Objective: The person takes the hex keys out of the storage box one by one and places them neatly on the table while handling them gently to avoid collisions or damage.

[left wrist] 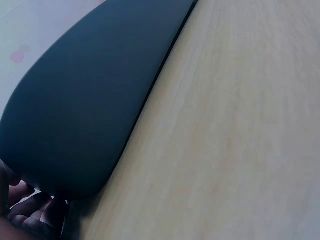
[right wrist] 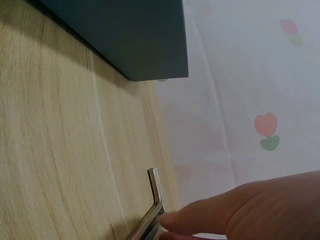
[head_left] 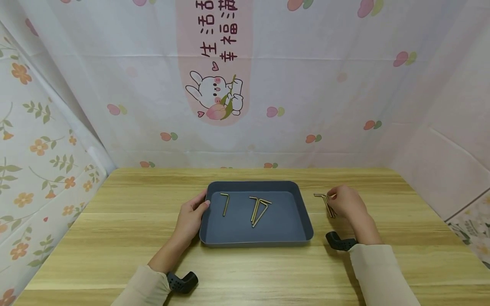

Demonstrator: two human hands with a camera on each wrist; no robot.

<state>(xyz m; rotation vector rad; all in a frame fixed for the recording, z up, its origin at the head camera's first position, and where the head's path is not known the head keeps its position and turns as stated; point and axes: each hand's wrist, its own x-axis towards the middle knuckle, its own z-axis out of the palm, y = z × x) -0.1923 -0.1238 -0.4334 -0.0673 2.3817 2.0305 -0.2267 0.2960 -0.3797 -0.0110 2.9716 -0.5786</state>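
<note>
A dark grey-blue tray (head_left: pixel 256 244) lies on the table. My left hand (head_left: pixel 190 216) grips its left wall, the thumb over the rim and the other fingers outside. Inside the tray, one brass-coloured hex key (head_left: pixel 226 205) lies alone at the left, and a small cluster of similar hex keys (head_left: pixel 257 210) lies crossed near the middle. Right of the tray, my right hand (head_left: pixel 347 206) is bent down over a few more hex keys (head_left: pixel 326 203) lying close together. Its thumb and fingertips pinch at the bend of one hex key (right wrist: pixel 156 187); the palm side is hidden.
The wooden table (head_left: pixel 134 221) carries all of this. A patterned cloth (head_left: pixel 325 85) hangs behind its far edge, with more cloth on both sides. Each wrist wears a black camera mount (head_left: pixel 183 282). The tray's right wall stands between the right hand and the keys in the tray.
</note>
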